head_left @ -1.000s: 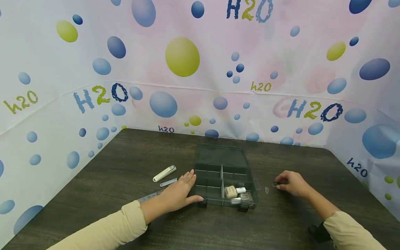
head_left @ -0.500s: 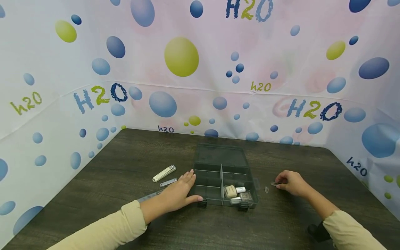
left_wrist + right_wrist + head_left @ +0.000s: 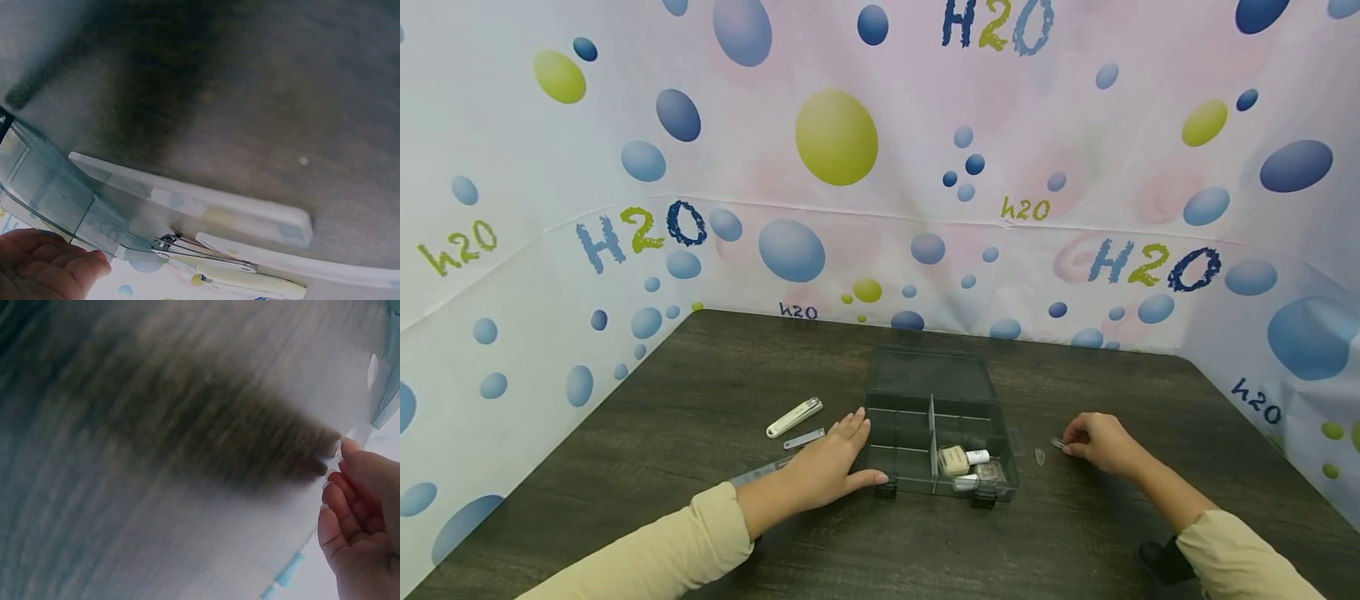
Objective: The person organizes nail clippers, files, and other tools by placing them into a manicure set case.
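The right grip (image 3: 1105, 442) pinches a clear chip (image 3: 1057, 443) between thumb and finger, on the side of the counter (image 3: 1075, 533) toward its right edge; whether the chip touches the surface, I cannot tell. A second chip (image 3: 1039, 457) lies just beside it, between it and the box (image 3: 898, 458).

The left grip (image 3: 820, 475) holds nothing: its fingers are straight and rest along the left side of the box, the thumb near the front latch (image 3: 886, 487). The box stands midway between the counter's left and right edges, its lid (image 3: 932, 372) laid back toward the far edge. A beige bottle (image 3: 955, 460) and a glittery bottle (image 3: 990, 472) lie in its right half, toward the near side.

Toward the left edge lie a cream clipper (image 3: 794, 417), a small clipper (image 3: 804, 439) and, partly hidden by the left wrist, a translucent strip (image 3: 754, 474). Patterned sheeting (image 3: 850, 225) rises behind the far edge.
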A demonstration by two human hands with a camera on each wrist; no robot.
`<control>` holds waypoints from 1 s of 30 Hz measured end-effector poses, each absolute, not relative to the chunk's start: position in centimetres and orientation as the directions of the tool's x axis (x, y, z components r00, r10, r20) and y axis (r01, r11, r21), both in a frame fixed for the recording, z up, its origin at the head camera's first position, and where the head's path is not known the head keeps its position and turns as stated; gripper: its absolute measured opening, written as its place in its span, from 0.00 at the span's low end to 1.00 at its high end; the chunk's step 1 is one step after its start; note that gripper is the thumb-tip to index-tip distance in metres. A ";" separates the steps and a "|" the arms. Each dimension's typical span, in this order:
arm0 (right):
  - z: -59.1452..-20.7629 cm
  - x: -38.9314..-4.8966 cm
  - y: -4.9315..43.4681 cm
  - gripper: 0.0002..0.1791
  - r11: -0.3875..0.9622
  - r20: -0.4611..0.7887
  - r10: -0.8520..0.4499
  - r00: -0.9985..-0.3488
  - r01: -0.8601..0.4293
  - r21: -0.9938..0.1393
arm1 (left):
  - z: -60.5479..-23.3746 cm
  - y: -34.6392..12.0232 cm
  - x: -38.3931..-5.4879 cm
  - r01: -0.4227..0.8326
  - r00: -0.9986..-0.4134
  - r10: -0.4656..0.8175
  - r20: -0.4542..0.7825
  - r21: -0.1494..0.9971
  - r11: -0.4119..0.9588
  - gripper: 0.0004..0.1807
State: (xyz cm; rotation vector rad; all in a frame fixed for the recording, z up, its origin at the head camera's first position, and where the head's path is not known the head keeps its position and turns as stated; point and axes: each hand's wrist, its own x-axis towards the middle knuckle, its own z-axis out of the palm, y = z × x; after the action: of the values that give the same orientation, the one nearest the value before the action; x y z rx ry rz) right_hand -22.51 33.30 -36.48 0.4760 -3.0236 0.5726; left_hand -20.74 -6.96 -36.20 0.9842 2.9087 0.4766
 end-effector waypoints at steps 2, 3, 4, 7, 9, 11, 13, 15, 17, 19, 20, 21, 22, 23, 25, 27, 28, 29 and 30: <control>-36.5 -22.4 33.3 0.03 0.885 0.080 -0.290 -0.954 -0.299 -0.358 | -36.2 -6.9 -20.7 0.589 -0.798 0.598 0.068 0.294 0.753 0.44; -36.5 -22.4 33.4 0.03 0.884 0.081 -0.291 -0.953 -0.300 -0.357 | -36.2 -6.9 -20.7 0.589 -0.798 0.598 0.069 0.294 0.753 0.44; -36.5 -22.3 33.4 0.03 0.885 0.083 -0.291 -0.953 -0.301 -0.355 | -36.2 -6.9 -20.7 0.588 -0.799 0.597 0.069 0.294 0.753 0.44; -36.5 -22.2 33.6 0.03 0.885 0.090 -0.296 -0.951 -0.309 -0.350 | -36.2 -6.9 -20.6 0.586 -0.801 0.595 0.066 0.292 0.756 0.44; -36.4 -22.1 33.6 0.03 0.884 0.097 -0.300 -0.949 -0.315 -0.346 | -36.1 -6.9 -20.6 0.584 -0.802 0.594 0.065 0.294 0.756 0.44; -36.4 -22.0 33.7 0.03 0.881 0.105 -0.305 -0.947 -0.322 -0.345 | -36.1 -6.9 -20.6 0.584 -0.802 0.593 0.064 0.292 0.758 0.44; -36.3 -22.0 33.6 0.03 0.881 0.115 -0.298 -0.948 -0.319 -0.350 | -36.1 -6.9 -20.6 0.584 -0.803 0.593 0.065 0.290 0.759 0.44; -36.2 -21.9 33.4 0.02 0.877 0.124 -0.291 -0.949 -0.316 -0.362 | -36.1 -6.9 -20.6 0.583 -0.803 0.593 0.064 0.290 0.758 0.44; -36.1 -21.8 33.2 0.02 0.869 0.134 -0.283 -0.950 -0.313 -0.384 | -36.1 -6.9 -20.6 0.583 -0.802 0.594 0.062 0.293 0.758 0.44; -36.0 -21.7 32.9 0.02 0.859 0.145 -0.277 -0.950 -0.312 -0.405 | -36.1 -6.9 -20.6 0.582 -0.802 0.594 0.059 0.299 0.756 0.44; -35.9 -21.6 32.7 0.02 0.855 0.150 -0.277 -0.949 -0.314 -0.412 | -36.1 -6.9 -20.7 0.581 -0.802 0.594 0.058 0.302 0.756 0.44; -35.9 -21.5 32.5 0.02 0.852 0.157 -0.275 -0.949 -0.316 -0.417 | -36.1 -6.9 -20.7 0.580 -0.803 0.594 0.056 0.304 0.755 0.44; -35.8 -21.4 32.4 0.02 0.850 0.164 -0.274 -0.948 -0.319 -0.419 | -36.1 -6.9 -20.7 0.579 -0.803 0.593 0.056 0.306 0.756 0.44; -35.7 -21.4 32.2 0.02 0.849 0.171 -0.271 -0.947 -0.319 -0.421 | -36.0 -6.9 -20.7 0.579 -0.804 0.593 0.056 0.306 0.756 0.44; -35.5 -21.2 31.8 0.02 0.846 0.193 -0.260 -0.946 -0.320 -0.427 | -36.0 -6.9 -20.6 0.578 -0.804 0.592 0.056 0.306 0.757 0.44; -35.2 -21.1 31.5 0.02 0.840 0.216 -0.249 -0.944 -0.322 -0.437 | -36.0 -6.9 -20.6 0.578 -0.804 0.591 0.057 0.306 0.757 0.44; -35.0 -21.1 31.4 0.02 0.838 0.228 -0.244 -0.943 -0.323 -0.439 | -36.0 -6.9 -20.6 0.579 -0.804 0.592 0.060 0.304 0.756 0.44; -34.8 -21.1 31.2 0.03 0.837 0.239 -0.238 -0.941 -0.324 -0.441 | -36.0 -6.9 -20.6 0.579 -0.804 0.591 0.061 0.304 0.757 0.44; -34.7 -21.1 31.1 0.02 0.834 0.247 -0.237 -0.940 -0.327 -0.444 | -36.0 -6.9 -20.6 0.578 -0.805 0.590 0.061 0.305 0.757 0.44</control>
State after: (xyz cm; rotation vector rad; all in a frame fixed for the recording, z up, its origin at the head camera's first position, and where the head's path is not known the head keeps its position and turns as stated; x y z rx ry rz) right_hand -21.12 31.08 -34.67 0.4391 -2.8326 0.7342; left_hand -20.63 -6.93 -35.98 0.9676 2.9080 0.4850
